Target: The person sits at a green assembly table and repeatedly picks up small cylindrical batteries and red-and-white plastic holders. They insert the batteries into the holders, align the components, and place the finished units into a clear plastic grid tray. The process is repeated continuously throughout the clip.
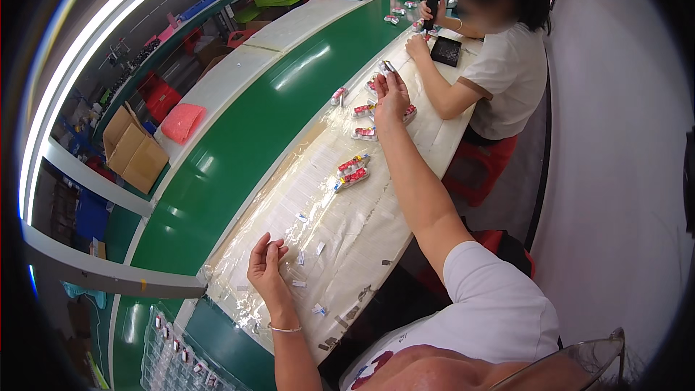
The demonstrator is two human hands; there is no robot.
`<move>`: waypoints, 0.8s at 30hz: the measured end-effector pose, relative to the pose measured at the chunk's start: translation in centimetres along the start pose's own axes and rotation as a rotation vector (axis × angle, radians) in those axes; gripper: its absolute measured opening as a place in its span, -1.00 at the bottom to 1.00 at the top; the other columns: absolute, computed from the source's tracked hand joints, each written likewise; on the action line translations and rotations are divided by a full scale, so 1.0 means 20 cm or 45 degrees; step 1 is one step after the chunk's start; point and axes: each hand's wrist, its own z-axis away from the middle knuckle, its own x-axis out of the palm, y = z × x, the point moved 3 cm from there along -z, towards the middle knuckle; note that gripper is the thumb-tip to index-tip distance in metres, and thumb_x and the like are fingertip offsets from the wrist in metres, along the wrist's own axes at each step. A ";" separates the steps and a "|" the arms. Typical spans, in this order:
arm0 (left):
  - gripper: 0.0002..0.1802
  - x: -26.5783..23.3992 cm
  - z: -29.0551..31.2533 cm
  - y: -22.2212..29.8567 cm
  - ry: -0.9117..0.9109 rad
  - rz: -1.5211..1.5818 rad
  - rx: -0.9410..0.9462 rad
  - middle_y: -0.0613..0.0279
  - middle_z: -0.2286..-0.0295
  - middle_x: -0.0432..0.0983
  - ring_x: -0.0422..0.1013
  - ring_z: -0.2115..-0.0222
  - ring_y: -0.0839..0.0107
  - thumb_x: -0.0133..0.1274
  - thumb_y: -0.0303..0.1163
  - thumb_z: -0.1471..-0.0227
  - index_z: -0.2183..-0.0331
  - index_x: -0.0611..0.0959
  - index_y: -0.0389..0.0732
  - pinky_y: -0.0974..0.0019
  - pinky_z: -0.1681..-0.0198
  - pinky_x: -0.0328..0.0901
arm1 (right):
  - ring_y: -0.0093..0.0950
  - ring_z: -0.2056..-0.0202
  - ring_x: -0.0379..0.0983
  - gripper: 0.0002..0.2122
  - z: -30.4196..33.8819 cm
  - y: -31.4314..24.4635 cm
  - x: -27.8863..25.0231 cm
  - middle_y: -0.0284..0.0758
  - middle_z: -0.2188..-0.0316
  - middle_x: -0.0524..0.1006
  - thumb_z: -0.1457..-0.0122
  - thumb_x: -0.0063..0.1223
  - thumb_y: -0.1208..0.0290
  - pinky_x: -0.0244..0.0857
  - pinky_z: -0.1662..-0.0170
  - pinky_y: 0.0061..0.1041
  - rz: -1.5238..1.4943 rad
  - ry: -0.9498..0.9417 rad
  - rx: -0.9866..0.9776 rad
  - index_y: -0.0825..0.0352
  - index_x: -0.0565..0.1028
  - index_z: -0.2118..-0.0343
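Reaching far over the worktable (289, 181), my right hand (392, 100) pinches a small silver-and-dark piece (389, 67) whose kind I cannot make out. Around and beside that hand lie several small red-and-white parts (363, 133). Two more red-and-white parts with yellow and blue bits (352, 172) rest together nearer to me. My left hand (266, 264) hovers above the near left of the table, thumb and fingertips brought together. Whatever may be between them is too small to tell. Next to it are scattered several small white-and-blue pieces (300, 258).
A green conveyor belt (217, 166) runs along the table's left side. At the far right a seated co-worker (499, 51) holds a black power screwdriver (429, 0) beside a black tray (446, 51). A clear blister tray (174, 355) with small parts sits at lower left.
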 end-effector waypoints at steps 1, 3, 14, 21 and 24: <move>-0.69 0.00 0.01 0.00 -0.003 -0.023 -0.005 0.14 0.29 0.59 0.51 0.35 0.49 0.07 -0.48 -0.16 0.04 0.57 -0.34 0.46 0.18 0.43 | -0.53 0.30 0.52 -0.79 0.00 0.00 -0.01 -0.27 0.27 0.52 -0.23 0.06 0.57 0.53 0.16 -0.59 0.013 -0.001 -0.017 0.43 0.44 0.08; -0.69 0.00 0.02 -0.01 -0.002 -0.056 -0.021 0.13 0.29 0.59 0.51 0.35 0.49 0.06 -0.48 -0.16 0.04 0.57 -0.34 0.45 0.18 0.43 | -0.54 0.33 0.52 -0.81 -0.02 0.00 0.00 -0.28 0.30 0.52 -0.23 0.07 0.54 0.54 0.17 -0.58 0.039 -0.001 -0.055 0.43 0.46 0.11; -0.71 0.00 0.03 0.00 0.035 -0.071 -0.033 0.12 0.29 0.60 0.51 0.35 0.47 0.07 -0.49 -0.16 0.07 0.59 -0.34 0.44 0.19 0.43 | -0.55 0.33 0.50 -0.80 -0.05 -0.04 -0.01 -0.30 0.29 0.51 -0.20 0.08 0.57 0.53 0.18 -0.58 0.007 0.026 -0.050 0.42 0.45 0.11; -0.72 0.02 0.03 0.00 0.035 -0.086 -0.040 0.12 0.30 0.60 0.51 0.36 0.47 0.07 -0.50 -0.16 0.08 0.59 -0.35 0.44 0.20 0.43 | -0.53 0.32 0.50 -0.77 -0.05 -0.02 -0.02 -0.28 0.26 0.51 -0.18 0.08 0.60 0.54 0.20 -0.58 -0.061 0.015 0.008 0.42 0.44 0.09; -0.72 0.01 0.03 0.01 0.040 -0.091 -0.034 0.12 0.30 0.60 0.51 0.36 0.47 0.07 -0.50 -0.16 0.08 0.60 -0.35 0.44 0.20 0.43 | -0.52 0.31 0.50 -0.77 -0.03 -0.01 -0.01 -0.28 0.25 0.50 -0.18 0.08 0.60 0.54 0.20 -0.58 -0.039 0.009 -0.006 0.42 0.44 0.09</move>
